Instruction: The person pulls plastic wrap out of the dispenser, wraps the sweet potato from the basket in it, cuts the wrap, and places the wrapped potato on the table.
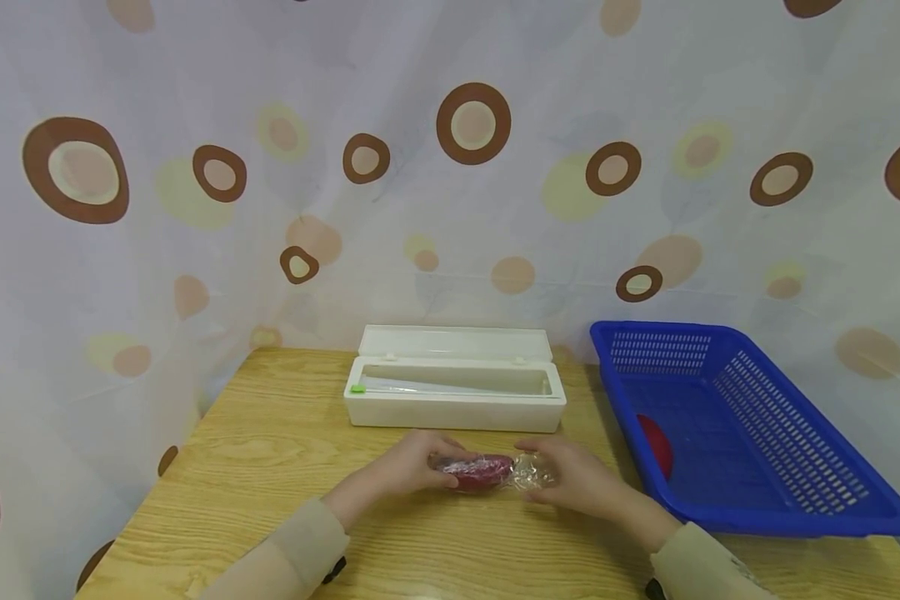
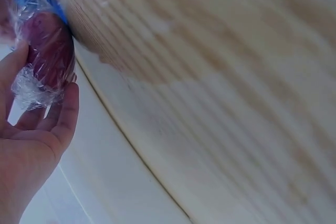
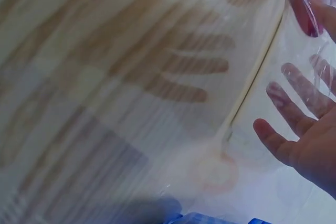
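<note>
In the head view an oblong reddish-purple item [image 1: 483, 472], wrapped in clear cling film [image 1: 531, 472], is between the hands just above the wooden table. My left hand [image 1: 412, 465] grips its left end, thumb on the near side and fingers round the far side; the left wrist view also shows the wrapped item [image 2: 50, 51] in that grip. Around the loose film at the other end is my right hand [image 1: 581, 479]. In the right wrist view its fingers [image 3: 291, 108] are spread and fairly straight, with the thumb by the film. What the item is, I cannot tell.
Behind the hands stands a white cling film dispenser [image 1: 453, 414], its lid raised, with a green slider [image 1: 357, 388] on its front edge. A blue plastic basket [image 1: 795, 521] stands at the right, holding a red rounded thing [image 1: 656, 446]. A patterned curtain [image 1: 450, 225] hangs behind the table [image 1: 270, 450].
</note>
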Available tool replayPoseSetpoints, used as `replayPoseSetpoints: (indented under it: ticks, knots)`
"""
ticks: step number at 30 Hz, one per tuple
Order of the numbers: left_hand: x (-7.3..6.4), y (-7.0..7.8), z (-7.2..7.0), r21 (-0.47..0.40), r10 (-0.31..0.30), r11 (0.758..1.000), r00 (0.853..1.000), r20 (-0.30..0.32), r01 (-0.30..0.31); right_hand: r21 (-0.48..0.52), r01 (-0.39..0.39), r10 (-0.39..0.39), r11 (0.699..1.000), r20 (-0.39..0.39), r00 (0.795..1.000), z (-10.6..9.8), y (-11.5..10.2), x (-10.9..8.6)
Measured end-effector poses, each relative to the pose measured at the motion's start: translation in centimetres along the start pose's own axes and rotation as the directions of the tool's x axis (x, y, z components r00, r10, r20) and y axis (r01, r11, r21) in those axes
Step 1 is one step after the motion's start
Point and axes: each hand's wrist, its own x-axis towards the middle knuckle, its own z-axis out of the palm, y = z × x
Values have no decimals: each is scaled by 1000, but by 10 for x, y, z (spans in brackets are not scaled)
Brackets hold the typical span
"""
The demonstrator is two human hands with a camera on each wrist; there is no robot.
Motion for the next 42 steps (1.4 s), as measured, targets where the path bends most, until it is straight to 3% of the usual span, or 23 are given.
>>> replayPoseSetpoints:
  ticks: [10, 18, 26, 31, 42]
  knots:
    - [-6, 2, -4, 6, -20, 1000, 1000, 5, 20, -57, -57, 55, 997, -45, 998, 2, 12, -8]
    - [-6, 3, -5, -9, -17, 1000, 1000, 17, 17, -1, -152, 151, 988, -96, 984, 2, 12, -5]
    - [-6, 6, -6, 12, -14, 1000, 1000, 14, 14, 53, -129, 137, 990, -185, 973, -2, 2, 0]
    - [-4, 7, -6, 27, -23, 999, 1000, 11, 22, 24, -117, 120, 993, -223, 967, -5, -10, 7]
    - [-2, 8, -3, 60, -46, 997, 999, -17, 47, 77, -41, 56, 996, -209, 976, 3, -26, 23]
